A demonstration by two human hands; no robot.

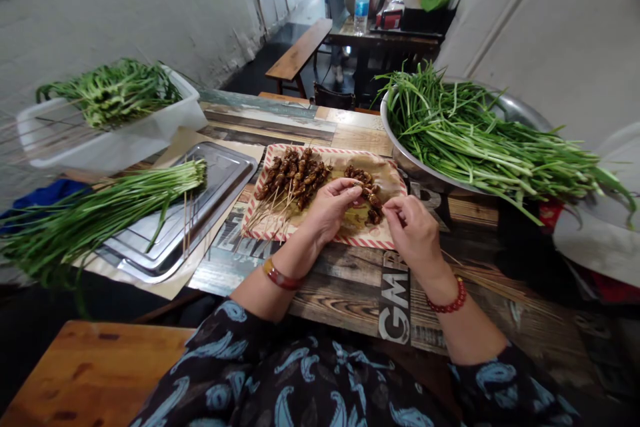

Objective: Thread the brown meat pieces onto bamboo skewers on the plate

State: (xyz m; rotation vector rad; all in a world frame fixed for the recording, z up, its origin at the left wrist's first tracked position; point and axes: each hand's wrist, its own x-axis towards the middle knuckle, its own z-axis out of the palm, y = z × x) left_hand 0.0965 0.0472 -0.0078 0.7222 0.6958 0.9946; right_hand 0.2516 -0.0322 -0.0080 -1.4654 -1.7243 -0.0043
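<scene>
A tray with a red-and-white striped rim (327, 238) lies in front of me, holding brown, glossy meat skewers (295, 173) in a pile on its left half. Loose dark meat pieces (361, 175) sit on the right half. Over the tray my left hand (334, 209) is closed, thumb and forefinger pinching a small piece of meat (369, 195). My right hand (414, 227) is closed in a pinch close beside it, at the tray's right edge. A thin bamboo skewer (453, 257) shows behind the right wrist, in line with that pinch; its middle is hidden by the hand.
On the right, a steel bowl (400, 141) overflows with green chives (500, 140). At left, a chive bundle (150, 197) rests on a metal tray lid (233, 167); behind stands a white bin (165, 120) of skewered greens (117, 90). A bench (300, 50) and bottle (362, 0) are beyond.
</scene>
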